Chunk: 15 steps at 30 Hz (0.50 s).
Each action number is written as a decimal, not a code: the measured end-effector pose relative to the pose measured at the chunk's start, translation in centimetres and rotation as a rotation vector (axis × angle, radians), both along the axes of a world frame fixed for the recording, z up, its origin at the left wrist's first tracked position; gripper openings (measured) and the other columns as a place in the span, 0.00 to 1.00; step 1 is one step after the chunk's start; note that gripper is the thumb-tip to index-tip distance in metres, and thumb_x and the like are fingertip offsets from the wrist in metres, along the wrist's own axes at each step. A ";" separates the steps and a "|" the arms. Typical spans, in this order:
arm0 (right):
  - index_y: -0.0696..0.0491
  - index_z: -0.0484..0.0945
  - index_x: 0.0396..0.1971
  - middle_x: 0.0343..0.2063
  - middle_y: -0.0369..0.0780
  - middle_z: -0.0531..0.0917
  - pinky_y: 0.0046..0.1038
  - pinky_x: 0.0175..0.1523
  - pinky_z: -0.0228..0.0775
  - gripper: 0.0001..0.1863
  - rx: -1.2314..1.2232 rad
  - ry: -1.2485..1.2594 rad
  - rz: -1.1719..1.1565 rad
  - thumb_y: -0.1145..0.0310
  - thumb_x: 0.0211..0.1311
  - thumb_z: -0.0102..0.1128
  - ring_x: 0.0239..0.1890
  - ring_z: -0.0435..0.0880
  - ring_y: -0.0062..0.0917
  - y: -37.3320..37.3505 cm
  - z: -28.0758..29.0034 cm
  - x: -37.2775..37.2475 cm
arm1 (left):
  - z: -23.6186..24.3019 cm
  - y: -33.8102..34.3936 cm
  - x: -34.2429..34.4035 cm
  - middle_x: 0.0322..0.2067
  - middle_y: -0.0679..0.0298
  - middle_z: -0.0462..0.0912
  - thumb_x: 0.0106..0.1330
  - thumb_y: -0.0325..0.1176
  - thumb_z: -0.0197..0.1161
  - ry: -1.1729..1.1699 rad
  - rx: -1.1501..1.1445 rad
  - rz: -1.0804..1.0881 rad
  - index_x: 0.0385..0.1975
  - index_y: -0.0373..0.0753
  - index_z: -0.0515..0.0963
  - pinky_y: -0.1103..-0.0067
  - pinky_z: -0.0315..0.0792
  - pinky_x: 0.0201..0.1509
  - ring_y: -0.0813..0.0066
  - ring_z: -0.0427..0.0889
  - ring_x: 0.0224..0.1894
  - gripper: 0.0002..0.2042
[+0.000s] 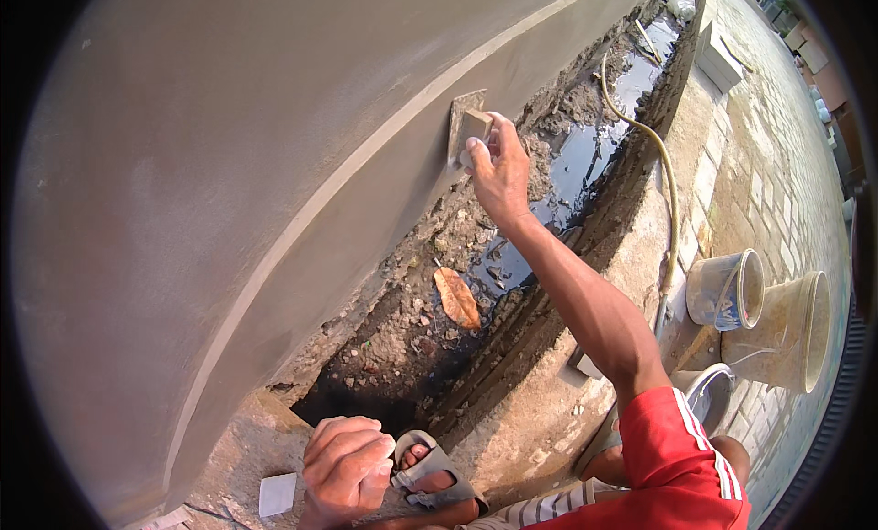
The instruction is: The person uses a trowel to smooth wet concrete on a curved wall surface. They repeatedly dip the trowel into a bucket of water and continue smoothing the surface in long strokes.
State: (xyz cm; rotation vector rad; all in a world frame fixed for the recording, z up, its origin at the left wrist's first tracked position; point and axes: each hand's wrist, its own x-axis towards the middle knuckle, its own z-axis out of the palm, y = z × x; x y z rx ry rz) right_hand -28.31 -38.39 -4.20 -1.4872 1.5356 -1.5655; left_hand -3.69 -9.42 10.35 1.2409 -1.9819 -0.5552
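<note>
My right hand (500,169), on an outstretched arm, grips a plastering float (465,118) by its block handle. The float's thin flat plate lies against the lower part of the smooth grey plastered wall (219,155). A paler raised band (352,169) curves along the wall, just above the float. At the bottom, close to the wall's near end, my left hand (346,466) is closed in a fist, with nothing showing out of it. Beside that fist is my sandalled foot (437,480), and a small pale square piece (277,494) lies to its left.
Below the wall runs a muddy ditch with dark water (572,178) and a dry brown leaf (457,298). A hose (663,164) lies along the concrete edge (540,384). Buckets (718,292) stand at the right; grey blocks (719,59) and paving (777,146) lie farther off.
</note>
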 end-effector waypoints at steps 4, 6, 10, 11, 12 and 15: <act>0.61 0.73 0.58 0.40 0.45 0.86 0.34 0.49 0.81 0.20 0.019 -0.184 0.022 0.77 0.68 0.56 0.40 0.87 0.27 1.0 3.0 -0.7 | 4.7 2.8 4.5 0.32 0.55 0.85 0.72 0.37 0.57 -0.138 -0.088 0.187 0.45 0.36 0.77 0.63 0.78 0.42 0.55 0.85 0.37 0.11; 0.61 0.73 0.58 0.39 0.46 0.85 0.35 0.46 0.81 0.19 -0.068 -0.347 -0.033 0.75 0.68 0.57 0.40 0.88 0.31 -1.7 7.1 -2.2 | 8.3 3.3 7.1 0.39 0.52 0.84 0.74 0.36 0.55 -0.235 -0.150 0.229 0.49 0.37 0.76 0.62 0.77 0.47 0.53 0.84 0.43 0.12; 0.61 0.72 0.58 0.43 0.52 0.83 0.42 0.55 0.76 0.21 -0.112 -0.210 -0.099 0.73 0.66 0.58 0.47 0.84 0.46 -2.6 6.9 0.3 | 20.0 1.1 7.4 0.69 0.53 0.47 0.71 0.46 0.60 -0.779 -0.190 0.031 0.70 0.48 0.49 0.54 0.47 0.72 0.57 0.48 0.71 0.34; 0.61 0.72 0.58 0.46 0.54 0.82 0.44 0.58 0.73 0.22 -0.118 -0.186 -0.111 0.73 0.66 0.58 0.50 0.82 0.49 -1.2 4.9 1.3 | 22.2 0.3 6.6 0.79 0.55 0.29 0.69 0.53 0.63 -0.992 -0.138 -0.062 0.79 0.53 0.37 0.51 0.32 0.81 0.61 0.31 0.81 0.47; 0.62 0.71 0.58 0.49 0.55 0.80 0.46 0.61 0.70 0.22 -0.125 -0.171 -0.099 0.73 0.65 0.58 0.53 0.79 0.51 0.8 3.0 3.9 | 22.4 -1.3 4.3 0.70 0.51 0.52 0.73 0.41 0.57 -0.884 -0.524 0.007 0.67 0.46 0.56 0.52 0.50 0.74 0.53 0.52 0.73 0.27; 0.63 0.71 0.58 0.52 0.55 0.79 0.45 0.62 0.70 0.22 -0.003 -0.183 0.033 0.74 0.65 0.57 0.55 0.79 0.50 4.9 -1.3 5.5 | 27.3 -5.8 1.0 0.66 0.50 0.70 0.77 0.29 0.50 -1.142 -1.034 0.027 0.59 0.39 0.73 0.49 0.61 0.73 0.44 0.68 0.69 0.14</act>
